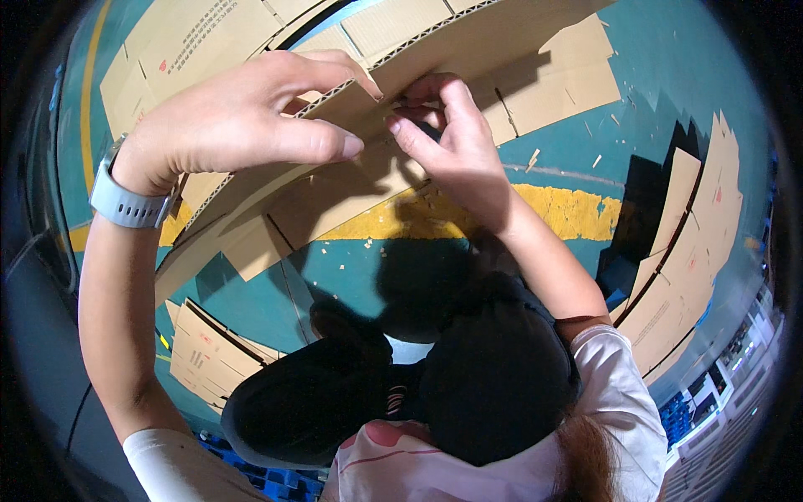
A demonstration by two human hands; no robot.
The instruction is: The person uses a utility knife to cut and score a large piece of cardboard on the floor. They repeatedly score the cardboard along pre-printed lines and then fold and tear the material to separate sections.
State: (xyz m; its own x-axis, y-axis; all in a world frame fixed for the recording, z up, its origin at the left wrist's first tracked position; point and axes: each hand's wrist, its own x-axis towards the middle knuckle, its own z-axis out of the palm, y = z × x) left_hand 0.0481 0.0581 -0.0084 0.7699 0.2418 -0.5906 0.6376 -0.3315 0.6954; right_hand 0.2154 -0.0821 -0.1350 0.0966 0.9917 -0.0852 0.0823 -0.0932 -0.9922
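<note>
A large corrugated cardboard sheet (468,42) is held up in front of me, its fluted edge running across the top of the view. My left hand (242,117), with a grey watch (125,201) on the wrist, grips that edge, thumb underneath and fingers over the top. My right hand (443,142) pinches the same edge just beside the left, fingertips curled onto the cardboard. The two hands almost touch. Part of the sheet is hidden behind them.
Below lies a teal floor (552,159) with a yellow stripe (569,213) and small cardboard scraps. Flat cardboard stacks lie at lower left (209,351), at right (690,251) and at upper left (180,42). A black shoe (309,402) and a dark trouser leg (493,376) fill the bottom.
</note>
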